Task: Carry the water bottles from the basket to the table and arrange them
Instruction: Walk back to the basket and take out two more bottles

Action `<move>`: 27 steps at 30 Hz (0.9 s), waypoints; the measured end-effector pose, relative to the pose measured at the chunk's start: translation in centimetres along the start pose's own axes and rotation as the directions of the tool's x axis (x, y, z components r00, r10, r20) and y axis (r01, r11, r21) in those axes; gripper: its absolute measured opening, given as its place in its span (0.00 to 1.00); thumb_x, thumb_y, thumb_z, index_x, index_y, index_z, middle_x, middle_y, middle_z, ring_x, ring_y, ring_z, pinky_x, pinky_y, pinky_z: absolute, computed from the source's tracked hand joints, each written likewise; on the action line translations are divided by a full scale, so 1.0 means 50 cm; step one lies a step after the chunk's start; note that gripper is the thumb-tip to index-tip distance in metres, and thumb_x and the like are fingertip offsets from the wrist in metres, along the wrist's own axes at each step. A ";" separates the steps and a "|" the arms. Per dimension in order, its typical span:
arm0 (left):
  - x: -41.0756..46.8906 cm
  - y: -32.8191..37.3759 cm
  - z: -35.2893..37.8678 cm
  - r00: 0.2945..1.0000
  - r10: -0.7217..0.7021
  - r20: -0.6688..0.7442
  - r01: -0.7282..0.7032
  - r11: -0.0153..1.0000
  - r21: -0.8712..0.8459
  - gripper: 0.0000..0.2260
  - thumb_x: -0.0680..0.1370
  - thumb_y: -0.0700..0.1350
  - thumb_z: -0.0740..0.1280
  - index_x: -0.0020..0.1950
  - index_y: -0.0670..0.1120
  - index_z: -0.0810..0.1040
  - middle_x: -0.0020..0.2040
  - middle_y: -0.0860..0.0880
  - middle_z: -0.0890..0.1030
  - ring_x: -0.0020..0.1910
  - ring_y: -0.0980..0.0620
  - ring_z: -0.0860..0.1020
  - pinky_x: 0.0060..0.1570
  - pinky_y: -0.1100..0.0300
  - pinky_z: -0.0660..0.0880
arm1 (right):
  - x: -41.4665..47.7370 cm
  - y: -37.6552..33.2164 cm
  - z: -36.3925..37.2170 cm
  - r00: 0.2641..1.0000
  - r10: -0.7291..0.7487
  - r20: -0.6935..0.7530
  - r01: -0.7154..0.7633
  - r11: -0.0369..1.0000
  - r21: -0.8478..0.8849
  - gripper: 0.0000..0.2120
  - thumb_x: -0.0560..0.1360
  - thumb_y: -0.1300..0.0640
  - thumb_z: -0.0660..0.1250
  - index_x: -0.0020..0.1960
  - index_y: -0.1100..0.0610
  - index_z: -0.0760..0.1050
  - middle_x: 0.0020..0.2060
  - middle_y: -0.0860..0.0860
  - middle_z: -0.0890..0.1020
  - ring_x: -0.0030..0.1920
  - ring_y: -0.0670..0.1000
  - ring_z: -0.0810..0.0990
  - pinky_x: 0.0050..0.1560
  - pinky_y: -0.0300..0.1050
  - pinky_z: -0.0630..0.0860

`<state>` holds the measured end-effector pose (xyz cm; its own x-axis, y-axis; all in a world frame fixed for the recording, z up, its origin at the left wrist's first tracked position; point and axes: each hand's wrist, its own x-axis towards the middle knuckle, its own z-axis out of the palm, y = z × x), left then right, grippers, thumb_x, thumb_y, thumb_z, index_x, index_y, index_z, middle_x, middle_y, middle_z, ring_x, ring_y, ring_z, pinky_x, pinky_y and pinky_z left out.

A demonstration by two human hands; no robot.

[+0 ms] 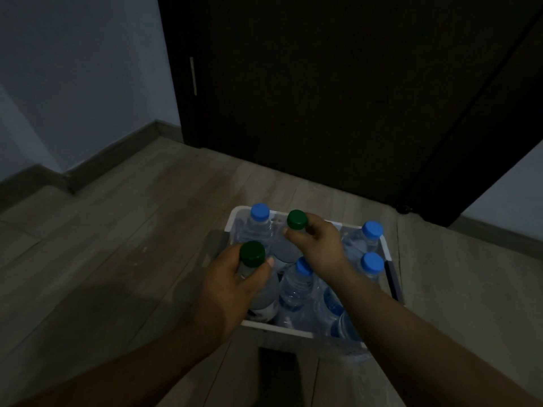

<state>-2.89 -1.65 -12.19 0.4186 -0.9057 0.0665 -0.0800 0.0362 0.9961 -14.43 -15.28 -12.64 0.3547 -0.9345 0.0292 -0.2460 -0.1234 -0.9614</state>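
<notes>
A white basket (293, 331) stands on the floor, filled with upright water bottles. My left hand (235, 286) grips the neck of a green-capped bottle (252, 254) at the basket's near left. My right hand (320, 242) pinches the neck of a second green-capped bottle (296, 220) near the back middle. Several blue-capped bottles stay in the basket: one at the back left (260, 212), one in the middle (302, 267), two at the right (371, 230) (372, 262). Both held bottles still sit inside the basket.
The basket rests on a grey wood-look floor (132, 259) in dim light. A dark closed door (338, 98) rises just behind it. A pale wall with a skirting board (102, 160) runs along the left. No table is in view.
</notes>
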 end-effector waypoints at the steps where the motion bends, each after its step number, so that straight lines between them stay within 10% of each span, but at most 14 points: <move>1: 0.002 0.006 0.000 1.000 -0.008 0.003 0.008 1.000 -0.024 0.08 0.74 0.43 0.69 0.53 0.49 0.80 0.48 0.55 0.84 0.48 0.59 0.82 0.45 0.66 0.78 | -0.001 -0.004 -0.003 1.000 -0.024 -0.018 0.024 1.000 0.014 0.07 0.74 0.61 0.69 0.52 0.57 0.78 0.47 0.50 0.82 0.51 0.49 0.80 0.47 0.37 0.75; 15: 0.018 0.169 -0.001 0.978 0.193 -0.081 -0.200 0.975 -0.092 0.18 0.69 0.54 0.66 0.47 0.40 0.79 0.41 0.47 0.83 0.39 0.57 0.81 0.39 0.68 0.76 | -0.038 -0.196 -0.073 0.836 -0.424 -0.348 0.449 0.894 -0.012 0.06 0.76 0.53 0.68 0.48 0.55 0.78 0.40 0.52 0.79 0.43 0.51 0.78 0.42 0.44 0.76; 27: 0.114 0.485 0.025 0.941 0.336 -0.033 -0.337 0.940 -0.051 0.12 0.73 0.48 0.67 0.40 0.38 0.80 0.32 0.50 0.82 0.32 0.58 0.80 0.32 0.69 0.74 | -0.054 -0.488 -0.188 0.776 -0.476 -0.414 0.529 0.849 0.014 0.11 0.78 0.53 0.62 0.47 0.60 0.76 0.38 0.58 0.79 0.39 0.57 0.78 0.37 0.44 0.76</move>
<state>-3.55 -6.46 12.30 0.3968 -0.8265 0.3993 -0.1700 0.3613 0.9168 -17.88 -12.87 13.30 0.0193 -0.8044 0.5938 -0.0083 -0.5941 -0.8044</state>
